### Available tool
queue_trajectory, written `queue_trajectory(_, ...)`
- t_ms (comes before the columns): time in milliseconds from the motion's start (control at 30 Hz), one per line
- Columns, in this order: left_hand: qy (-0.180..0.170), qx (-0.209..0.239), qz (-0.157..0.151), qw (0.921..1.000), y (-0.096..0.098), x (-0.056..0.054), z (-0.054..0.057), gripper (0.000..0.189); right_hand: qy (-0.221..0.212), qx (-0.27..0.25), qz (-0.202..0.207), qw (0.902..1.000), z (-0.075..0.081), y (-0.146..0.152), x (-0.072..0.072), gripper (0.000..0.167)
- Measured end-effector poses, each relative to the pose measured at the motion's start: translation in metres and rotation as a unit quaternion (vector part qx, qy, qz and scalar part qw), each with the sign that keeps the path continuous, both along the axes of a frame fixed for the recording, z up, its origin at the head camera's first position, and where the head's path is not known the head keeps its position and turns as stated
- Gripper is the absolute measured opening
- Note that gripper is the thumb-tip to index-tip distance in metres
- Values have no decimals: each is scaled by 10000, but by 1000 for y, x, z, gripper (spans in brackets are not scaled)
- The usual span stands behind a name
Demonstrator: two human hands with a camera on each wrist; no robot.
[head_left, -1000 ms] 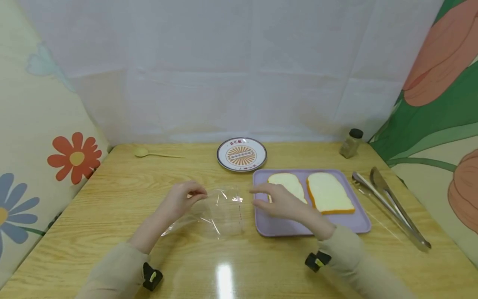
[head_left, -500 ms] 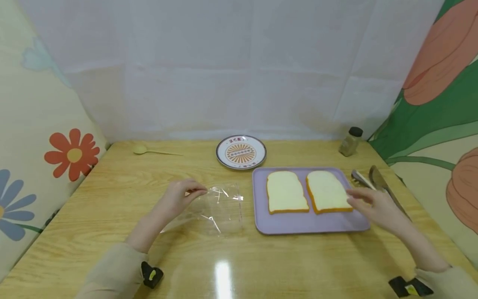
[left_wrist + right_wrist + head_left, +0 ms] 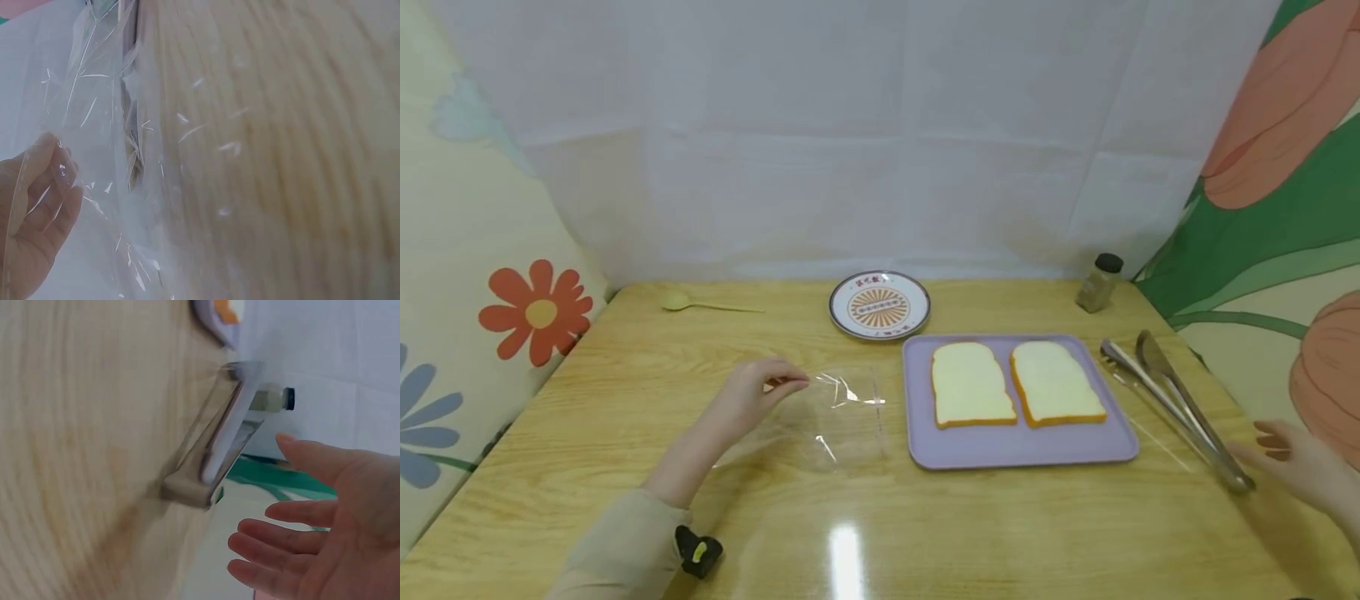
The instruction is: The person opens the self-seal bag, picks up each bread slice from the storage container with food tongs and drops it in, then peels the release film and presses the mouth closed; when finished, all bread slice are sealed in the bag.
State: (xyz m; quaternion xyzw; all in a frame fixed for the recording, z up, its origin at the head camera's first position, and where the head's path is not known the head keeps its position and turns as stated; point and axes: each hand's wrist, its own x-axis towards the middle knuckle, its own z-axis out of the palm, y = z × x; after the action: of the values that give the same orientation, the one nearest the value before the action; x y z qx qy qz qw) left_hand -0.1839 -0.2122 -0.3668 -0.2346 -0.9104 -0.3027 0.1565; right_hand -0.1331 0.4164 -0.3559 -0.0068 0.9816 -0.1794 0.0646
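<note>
My left hand [image 3: 752, 398] pinches the upper edge of a clear plastic bag [image 3: 842, 429], holding it above the table left of the tray. In the left wrist view the crinkled film of the bag [image 3: 94, 106] spreads in front of the hand [image 3: 37, 219]. At the far right, my right hand [image 3: 1300, 467] hovers beside the joined end of metal tongs [image 3: 1180, 412], holding nothing. The right wrist view shows this hand [image 3: 331, 519] with fingers spread and the tongs [image 3: 215, 437] just beyond its thumb.
Two bread slices [image 3: 973, 383] lie side by side on a purple tray [image 3: 1000, 454]. Behind them stand a patterned plate [image 3: 880, 306] and a black-capped jar [image 3: 1099, 283]. A yellowish spoon [image 3: 700, 303] lies at the back left. A white cloth [image 3: 865, 167] hangs behind the table.
My right hand has moved from over the tray's left side, across the bread, to the right of the tongs. The left hand keeps its pinch on the bag, nearly still.
</note>
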Motion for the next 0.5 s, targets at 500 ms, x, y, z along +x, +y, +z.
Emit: queue_trajectory(500, -30, -95, 37, 9999, 1, 0, 3, 5, -511, 92, 101, 9986, -19, -4, -17, 85)
